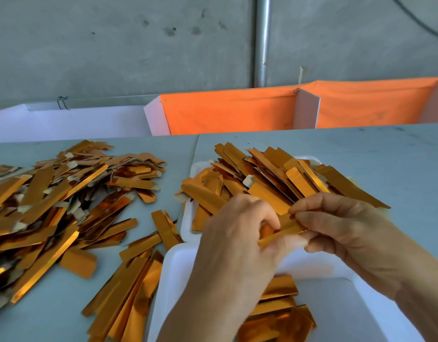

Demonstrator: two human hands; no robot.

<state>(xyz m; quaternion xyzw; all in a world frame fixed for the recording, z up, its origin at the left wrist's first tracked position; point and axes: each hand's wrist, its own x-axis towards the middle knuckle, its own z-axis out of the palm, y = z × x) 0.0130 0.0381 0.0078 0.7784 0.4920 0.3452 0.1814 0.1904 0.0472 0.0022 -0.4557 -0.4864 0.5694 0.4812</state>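
Grey concrete wall (114, 45) fills the background, with a vertical metal pipe (262, 40) running down it and a stretch of orange cloth (228, 112) hung along white panels behind a pale grey worktable (398, 154). Both hands meet over the table, just above the near white foam tray (376, 307). Between them lies one narrow gold foil-faced card strip (279, 234), tilted slightly, its right end higher. The left hand (237, 240) has its fingers curled over the strip's left part, thumb beneath, holding it. The right hand (336, 223) pinches the strip's right end between thumb and bent fingers. In the near tray, under the left forearm, rest a few folded gold pieces (279, 314). Just behind the hands a second white foam tray (195, 169) carries a loose heap of flat gold strips (267, 178), some overhanging its rim. To the left, well apart from the trays, a large scattered pile of gold strips with pale card tabs (57, 198) covers the table, and a smaller row of strips (131, 292) lies just beside the near tray's left wall.
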